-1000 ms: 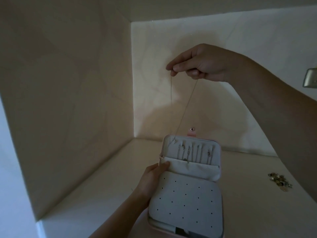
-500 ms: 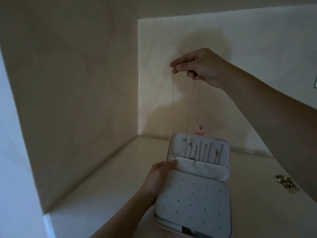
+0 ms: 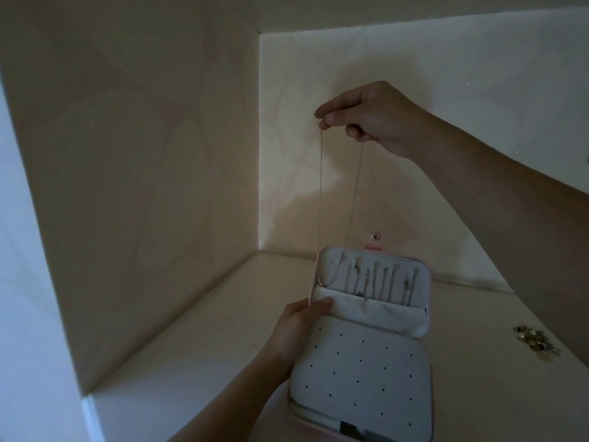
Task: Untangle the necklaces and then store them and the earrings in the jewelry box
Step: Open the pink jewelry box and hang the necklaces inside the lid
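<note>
Pale walls close off a dim corner, and the cream shelf [image 3: 197,330] under my arms carries everything. My right hand [image 3: 373,118] is raised high, thumb and forefinger pinched together on the necklace [image 3: 320,193], the other fingers curled in behind. Two thin strands drop straight down from that pinch to the open box [image 3: 420,273]. One ends at a small clasp or charm just above my left thumb, and the other reaches the top of the lid, though I cannot tell whether it has caught a hook there. My left hand [image 3: 296,330] grips the box by its near left edge, thumb laid on the corner of the pocket [image 3: 376,311], fingers hidden behind. More chains [image 3: 379,280] hang side by side to the right of my strand's lower end. The earrings [image 3: 535,342] lie in a small heap well off to the right, under my right forearm. I judge this chain almost weightless, limp and slick. It will swing with any move of the pinch, slide through loose pads, and snag or knot on its neighbours if it drifts right. It looks fine enough to kink or snap under a tug. The best hold is a firm fingertip pinch close to the clasp end, with slack fed down slowly.
</note>
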`<state>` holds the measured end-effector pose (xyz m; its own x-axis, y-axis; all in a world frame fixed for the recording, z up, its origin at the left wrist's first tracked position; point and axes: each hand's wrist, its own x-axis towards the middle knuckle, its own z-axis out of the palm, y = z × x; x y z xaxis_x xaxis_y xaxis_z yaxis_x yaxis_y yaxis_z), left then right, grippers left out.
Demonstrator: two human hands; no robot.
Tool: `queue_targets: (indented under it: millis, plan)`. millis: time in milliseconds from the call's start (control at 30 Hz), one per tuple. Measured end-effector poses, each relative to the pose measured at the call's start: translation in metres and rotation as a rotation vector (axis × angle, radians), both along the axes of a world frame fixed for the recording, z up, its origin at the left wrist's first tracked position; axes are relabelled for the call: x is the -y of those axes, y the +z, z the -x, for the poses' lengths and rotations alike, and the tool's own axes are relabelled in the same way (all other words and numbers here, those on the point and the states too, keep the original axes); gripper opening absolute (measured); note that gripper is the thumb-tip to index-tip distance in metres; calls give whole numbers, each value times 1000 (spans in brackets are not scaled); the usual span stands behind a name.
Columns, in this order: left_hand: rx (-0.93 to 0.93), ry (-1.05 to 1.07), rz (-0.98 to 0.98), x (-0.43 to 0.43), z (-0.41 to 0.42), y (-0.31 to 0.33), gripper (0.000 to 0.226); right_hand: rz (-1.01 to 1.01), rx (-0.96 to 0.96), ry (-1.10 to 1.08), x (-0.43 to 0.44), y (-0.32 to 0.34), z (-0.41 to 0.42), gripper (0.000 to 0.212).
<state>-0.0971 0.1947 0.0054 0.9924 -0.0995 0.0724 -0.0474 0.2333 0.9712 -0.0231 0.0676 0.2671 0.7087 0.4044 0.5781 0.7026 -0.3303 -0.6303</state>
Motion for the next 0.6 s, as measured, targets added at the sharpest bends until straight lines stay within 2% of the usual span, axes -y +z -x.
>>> queue_targets:
  millis: [600]
  plan:
    - [13, -3, 3, 0, 0, 1, 29, 13, 4, -15, 6, 4, 5, 16]
